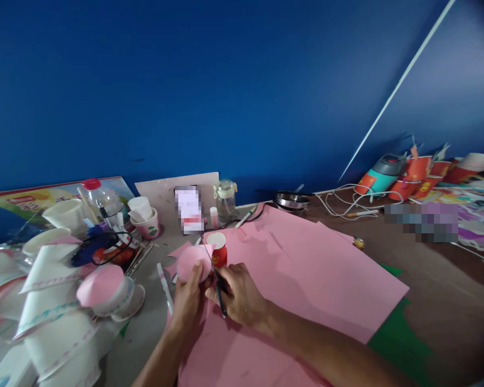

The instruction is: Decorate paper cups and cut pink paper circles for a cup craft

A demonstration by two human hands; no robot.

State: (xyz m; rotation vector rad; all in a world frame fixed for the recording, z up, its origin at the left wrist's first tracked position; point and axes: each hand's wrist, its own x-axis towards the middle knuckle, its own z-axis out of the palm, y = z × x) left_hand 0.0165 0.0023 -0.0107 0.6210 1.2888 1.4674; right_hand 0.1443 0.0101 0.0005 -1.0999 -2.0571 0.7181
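Note:
My left hand (pixel 188 294) pinches a round piece of pink paper (pixel 189 262), its thumb lying over the near edge. What lies beneath that piece is mostly hidden. My right hand (pixel 242 295) is closed around the dark handles of a pair of scissors (pixel 221 303). The narrow blades reach up to the right edge of the pink piece, where a small pointed scrap sticks out. Just behind stands a red paper cup (pixel 220 256) with a white top. Both hands are above a large pink sheet (pixel 306 279).
Stacked white paper cups (pixel 60 338) crowd the left, beside a pink-topped cup (pixel 101 290). A white marker (pixel 165 287) lies left of my hands. Along the wall stand a phone (pixel 189 209), a glass jar (pixel 226 199) and a tape roll (pixel 291 200). Cables (pixel 342 204) and red cups (pixel 405 188) are right.

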